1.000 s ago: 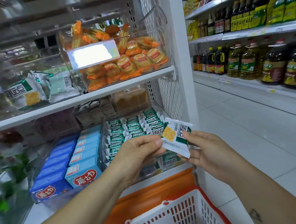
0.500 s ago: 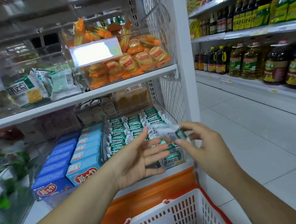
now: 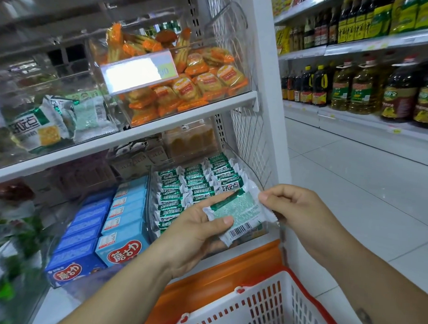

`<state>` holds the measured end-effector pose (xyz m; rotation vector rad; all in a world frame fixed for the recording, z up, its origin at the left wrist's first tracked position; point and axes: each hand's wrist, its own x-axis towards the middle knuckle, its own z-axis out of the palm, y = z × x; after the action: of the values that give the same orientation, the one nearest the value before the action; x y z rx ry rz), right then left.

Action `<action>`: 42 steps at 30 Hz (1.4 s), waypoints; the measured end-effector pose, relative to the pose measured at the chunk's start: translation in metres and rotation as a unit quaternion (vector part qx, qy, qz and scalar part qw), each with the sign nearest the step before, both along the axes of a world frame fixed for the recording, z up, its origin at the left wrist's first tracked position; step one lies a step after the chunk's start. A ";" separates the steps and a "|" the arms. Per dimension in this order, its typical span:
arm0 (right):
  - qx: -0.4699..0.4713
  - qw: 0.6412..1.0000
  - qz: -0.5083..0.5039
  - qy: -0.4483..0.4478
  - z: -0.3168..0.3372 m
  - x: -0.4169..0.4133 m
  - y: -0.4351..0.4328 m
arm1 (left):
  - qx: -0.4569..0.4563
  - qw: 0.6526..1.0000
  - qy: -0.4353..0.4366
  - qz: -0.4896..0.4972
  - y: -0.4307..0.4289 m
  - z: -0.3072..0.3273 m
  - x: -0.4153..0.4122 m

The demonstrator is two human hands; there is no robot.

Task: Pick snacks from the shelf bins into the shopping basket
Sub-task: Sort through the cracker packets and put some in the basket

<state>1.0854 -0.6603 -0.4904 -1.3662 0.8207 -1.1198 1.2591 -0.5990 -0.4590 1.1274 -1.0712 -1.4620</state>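
Change: since half a second ago your left hand (image 3: 193,238), then flat and empty under the snack packet (image 3: 240,213), has curled onto it. The packet has turned back side up, barcode toward you.
Shopping basket: nearest you at 6 o'clock, with its red rim (image 3: 310,290) and white lattice wall below both hands. Its contents are out of view.
Left hand: thumb on top, fingers underneath, clamped on the packet's left end.
Right hand (image 3: 302,212): at 3 o'clock of the packet, thumb and forefinger pinching its crimped right edge, the other fingers curled.
Snack packet: in the air between your two hands, just in front of the bin, above the basket and not yet in it.
Bin (image 3: 194,183): behind the packet toward 11 o'clock, clear-walled, holding rows of matching green-and-white packets.
Blue boxes (image 3: 121,231): at 9 o'clock of your left hand, on the same lower shelf.
Orange packets (image 3: 200,83): at 12 o'clock, in a clear bin one shelf up.
Oil bottles (image 3: 400,95): farthest, at 2 o'clock across the aisle.
Step in hand: by my reading you are checking the packet's back. The pick is made and the drop is pending.
Next move: it calls for lowering the packet toward 6 o'clock, freeing one hand first, and releasing it over the basket's opening, not on its rim.
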 end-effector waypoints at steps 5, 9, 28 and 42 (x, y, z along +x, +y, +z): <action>0.064 0.997 0.017 -0.039 -0.006 0.001 -0.003 | -0.043 0.995 -0.084 0.017 0.001 -0.001 -0.003; 0.036 0.999 -0.014 0.002 -0.007 0.001 -0.003 | -0.083 0.986 -0.127 0.075 0.003 -0.001 -0.007; -0.096 0.983 -0.007 0.154 -0.001 -0.001 -0.002 | -0.184 0.827 -0.529 0.050 0.008 0.019 0.014; -0.262 0.897 -0.051 0.353 0.013 0.042 -0.068 | -0.187 0.739 -0.612 0.209 -0.069 0.018 0.080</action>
<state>1.1276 -0.7281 -0.4771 -2.2795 1.1586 -0.9517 1.3392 -0.6682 -0.4411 1.8881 -1.6888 0.0596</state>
